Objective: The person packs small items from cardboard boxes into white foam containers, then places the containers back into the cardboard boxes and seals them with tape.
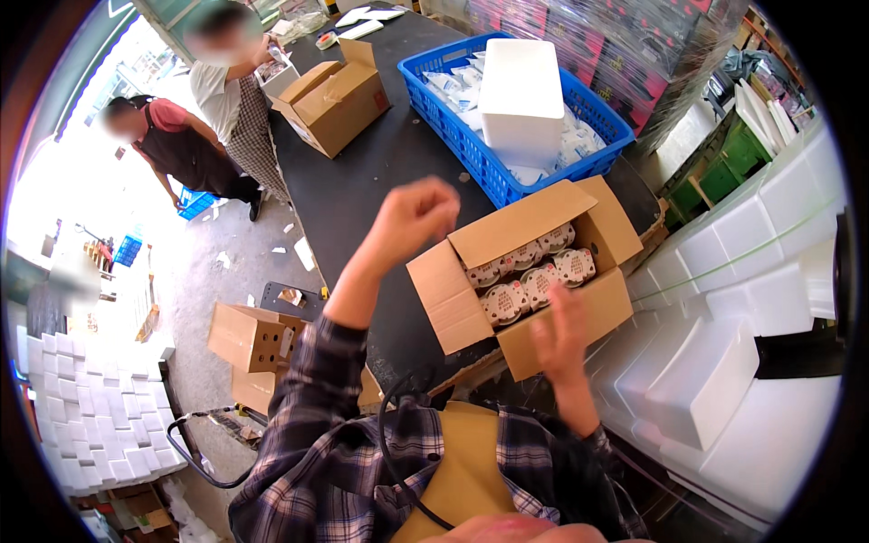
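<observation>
An open cardboard box [614, 303] stands with its flaps spread on the dark table. Inside it sit several round-cornered packs [540, 284] with pale printed lids, in rows. My left hand [418, 215] is raised over the table, left of the box. Its fingers are curled in, and whatever they may hold is hidden. Over the near flap of the box is my right hand [561, 333], its fingers stretched out and slightly blurred. Nothing shows between them, and I cannot tell whether it touches the flap.
Behind the box, a blue crate [503, 192] holds white pouches and a white foam box [522, 90]. Another open carton [337, 113] stands farther along the table [362, 185]. Two people work at the far left. White foam boxes [697, 380] are stacked at right; cartons [244, 337] lie on the floor.
</observation>
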The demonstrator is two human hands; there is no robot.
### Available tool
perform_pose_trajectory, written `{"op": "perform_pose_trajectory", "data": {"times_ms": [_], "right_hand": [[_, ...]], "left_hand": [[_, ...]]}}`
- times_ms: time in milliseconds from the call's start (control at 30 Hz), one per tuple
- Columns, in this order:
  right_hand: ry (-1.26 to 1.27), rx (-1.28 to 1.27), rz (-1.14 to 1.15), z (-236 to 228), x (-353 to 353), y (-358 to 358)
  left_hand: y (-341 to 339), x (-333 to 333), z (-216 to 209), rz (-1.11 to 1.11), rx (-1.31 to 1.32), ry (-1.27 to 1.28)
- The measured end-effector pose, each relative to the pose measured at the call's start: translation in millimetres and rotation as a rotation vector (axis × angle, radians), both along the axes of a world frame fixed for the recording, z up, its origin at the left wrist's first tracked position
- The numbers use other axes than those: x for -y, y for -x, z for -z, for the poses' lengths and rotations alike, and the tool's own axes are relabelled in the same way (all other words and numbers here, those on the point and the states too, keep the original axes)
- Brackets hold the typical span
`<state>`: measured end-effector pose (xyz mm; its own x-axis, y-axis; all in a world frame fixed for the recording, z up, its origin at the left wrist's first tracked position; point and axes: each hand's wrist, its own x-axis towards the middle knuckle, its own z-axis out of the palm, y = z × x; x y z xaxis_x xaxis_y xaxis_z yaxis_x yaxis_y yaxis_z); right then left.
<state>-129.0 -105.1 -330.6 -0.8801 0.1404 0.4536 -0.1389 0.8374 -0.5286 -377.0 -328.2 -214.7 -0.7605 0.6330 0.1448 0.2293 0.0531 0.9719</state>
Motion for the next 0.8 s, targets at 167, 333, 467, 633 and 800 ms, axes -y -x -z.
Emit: {"op": "perform_pose_trajectory", "data": {"times_ms": [167, 333, 467, 633, 800], "right_hand": [[-0.142, 0.285, -0.192, -11, 55, 19], [-0.13, 0.347, -0.316, -6, 65, 36], [-0.053, 0.339, -0.236, 6, 72, 49], [-0.192, 0.44, -0.152, 17, 91, 55], [-0.211, 0.43, -0.199, 5, 67, 23]], "left_hand": [[101, -133, -6, -0.184, -0.964, 0.368], [156, -179, 28, -0.155, -0.936, 0.835], [112, -108, -57, -0.121, -1.054, 0.452], [29, 83, -82, -0.139, -0.935, 0.605], [-50, 179, 20, -0.049, -0.619, 0.832]]}}
